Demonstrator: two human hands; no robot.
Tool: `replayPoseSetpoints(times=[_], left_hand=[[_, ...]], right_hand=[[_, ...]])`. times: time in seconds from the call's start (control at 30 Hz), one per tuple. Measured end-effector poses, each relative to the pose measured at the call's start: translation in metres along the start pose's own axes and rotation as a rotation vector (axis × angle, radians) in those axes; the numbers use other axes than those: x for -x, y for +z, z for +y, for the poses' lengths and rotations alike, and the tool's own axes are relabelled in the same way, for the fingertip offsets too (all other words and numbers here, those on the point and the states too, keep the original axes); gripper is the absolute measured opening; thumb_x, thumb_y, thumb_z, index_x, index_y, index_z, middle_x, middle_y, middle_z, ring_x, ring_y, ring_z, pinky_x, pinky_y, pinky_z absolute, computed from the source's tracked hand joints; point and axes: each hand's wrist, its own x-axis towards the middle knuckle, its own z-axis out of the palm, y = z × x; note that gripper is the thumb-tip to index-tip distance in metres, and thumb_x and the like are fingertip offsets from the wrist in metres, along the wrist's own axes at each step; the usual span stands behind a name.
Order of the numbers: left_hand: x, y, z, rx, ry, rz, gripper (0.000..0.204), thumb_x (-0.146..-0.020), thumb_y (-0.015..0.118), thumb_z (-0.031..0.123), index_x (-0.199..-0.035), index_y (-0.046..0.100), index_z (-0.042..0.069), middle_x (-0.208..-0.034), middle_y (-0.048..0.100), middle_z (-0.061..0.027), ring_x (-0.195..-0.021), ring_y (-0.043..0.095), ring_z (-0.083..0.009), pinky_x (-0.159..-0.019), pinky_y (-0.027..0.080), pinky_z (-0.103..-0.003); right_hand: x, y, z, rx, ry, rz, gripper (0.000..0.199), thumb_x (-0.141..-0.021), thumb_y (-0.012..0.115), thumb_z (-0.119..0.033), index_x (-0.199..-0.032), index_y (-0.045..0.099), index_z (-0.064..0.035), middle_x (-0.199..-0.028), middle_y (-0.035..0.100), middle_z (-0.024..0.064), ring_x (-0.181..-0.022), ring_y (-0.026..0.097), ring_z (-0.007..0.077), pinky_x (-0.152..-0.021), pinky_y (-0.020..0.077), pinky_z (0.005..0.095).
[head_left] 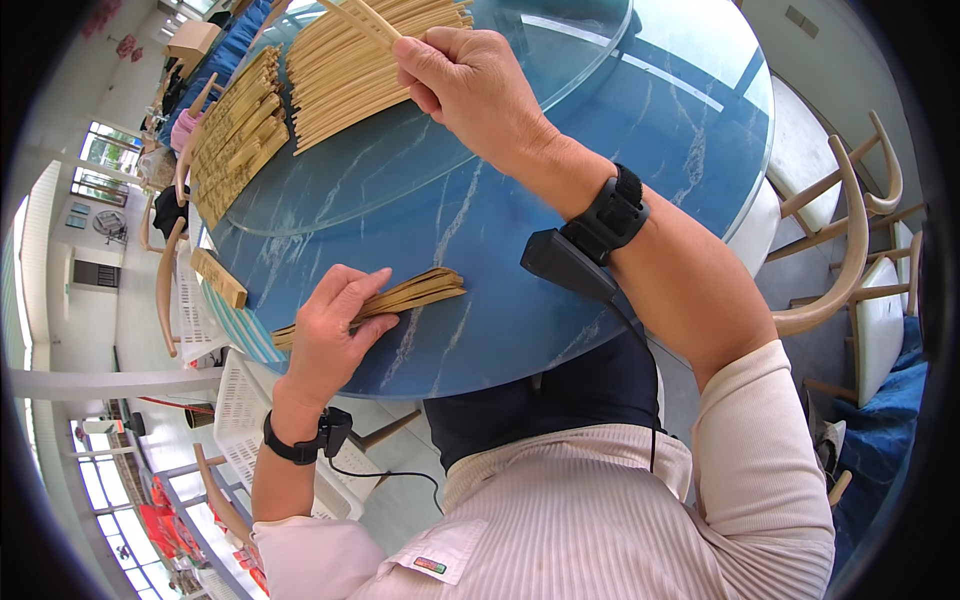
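- We see a round table top in deep blue, veined with thin white marbling.
- On it sits a glass turntable, a paler blue-green, with the same white veins showing through.
- The chopsticks piled there are pale tan bamboo; the small bundle under our left hand runs slightly darker, more olive.
- Both wrist straps are black, as is the cable.
- Our ribbed shirt is a soft pinkish white (with one small coloured tag on the pocket).
- The chairs have light wood frames and white seats.
- A white perforated crate stands beside the table.
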Motion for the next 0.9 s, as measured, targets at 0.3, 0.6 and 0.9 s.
replayPoseSetpoints(times=[0.3, 0.6, 0.9], left_hand=[[0.008, 0.01, -0.016, -0.383, 0.269, 0.066, 0.039, -0.074, 0.089, 0.007, -0.104, 0.065, 0.003, -0.096, 0.063, -0.0097, -0.086, 0.064, -0.0302, -0.07, 0.056, -0.04], [-0.009, 0.012, -0.005, -0.469, 0.251, 0.059, 0.037, -0.082, 0.085, 0.017, -0.109, 0.065, 0.004, -0.096, 0.06, -0.0099, -0.087, 0.064, -0.0303, -0.072, 0.056, -0.04], [-0.002, 0.017, -0.017, -0.431, 0.136, 0.081, 0.041, -0.083, 0.085, 0.024, -0.112, 0.064, 0.005, -0.098, 0.062, -0.0111, -0.088, 0.065, -0.0325, -0.074, 0.057, -0.042]], right_hand=[[0.001, 0.002, 0.004, 0.023, -0.036, -0.029, 0.047, -0.112, 0.058, -0.037, -0.078, 0.066, -0.006, -0.061, 0.053, -0.0027, -0.054, 0.046, 0.0052, -0.048, 0.0369, 0.023], [0.001, 0.0, -0.001, 0.039, -0.012, -0.013, 0.05, -0.109, 0.059, -0.035, -0.072, 0.065, -0.0015, -0.06, 0.057, 0.0032, -0.055, 0.051, 0.0136, -0.054, 0.0444, 0.0338], [0.026, 0.009, -0.024, 0.444, -0.11, -0.73, 0.028, -0.089, 0.08, -0.024, -0.087, 0.073, 0.0035, -0.073, 0.07, 0.019, -0.068, 0.069, 0.0355, -0.064, 0.0544, 0.0441]])
